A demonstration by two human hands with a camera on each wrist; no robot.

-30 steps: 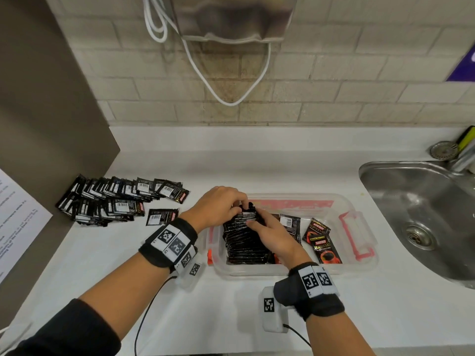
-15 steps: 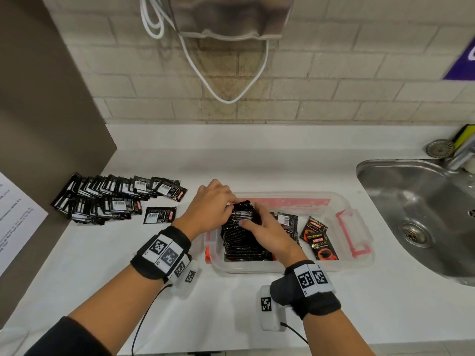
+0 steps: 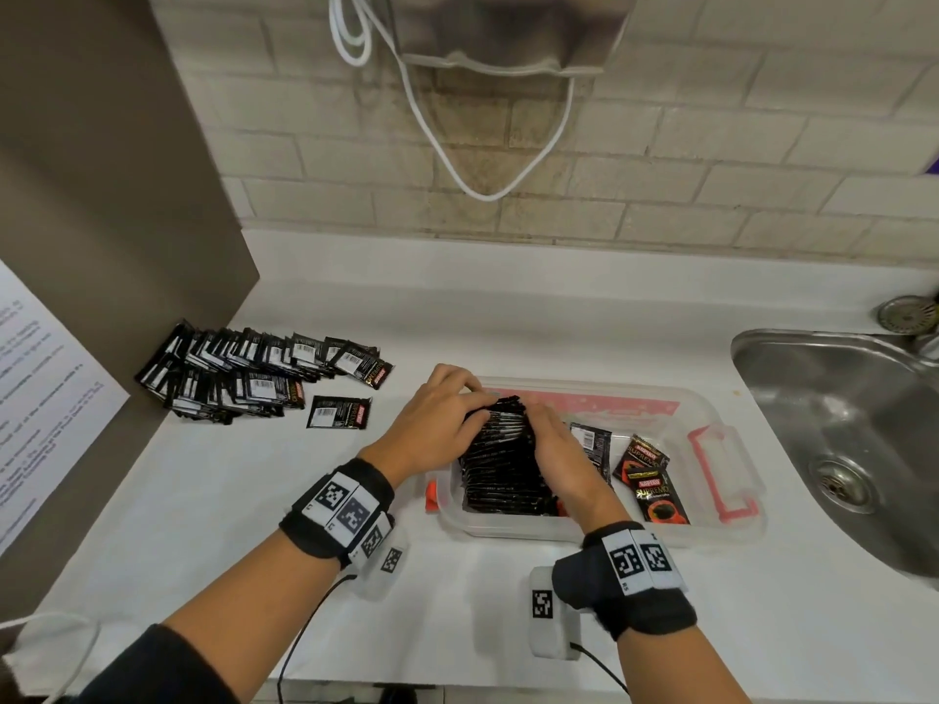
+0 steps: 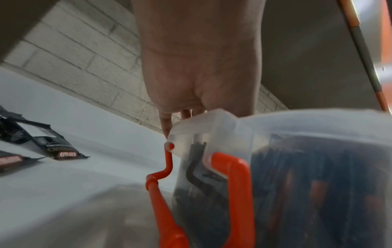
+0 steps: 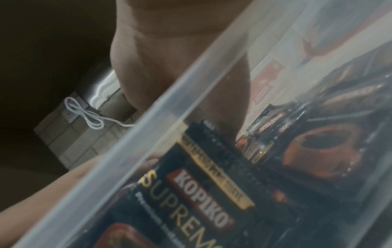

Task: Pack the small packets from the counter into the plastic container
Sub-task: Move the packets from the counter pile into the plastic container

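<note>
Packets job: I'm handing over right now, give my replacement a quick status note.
Left hand and right hand both press on the upright row of packets in the plastic container.
Done: that row, plus a few loose packets at the container's right end.
Left: the pile of packets and one single packet on the counter, left of the container.

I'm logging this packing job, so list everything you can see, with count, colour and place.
clear plastic container: one, orange latches, counter centre
row of black packets: many, on edge, container's left end
loose packets: about three, black and red, container's right part
heap of black packets: many, counter's left
single black packet: one, beside heap
steel sink: one, right
white cable: one, on brick wall
left hand: on row
right hand: on row
</note>
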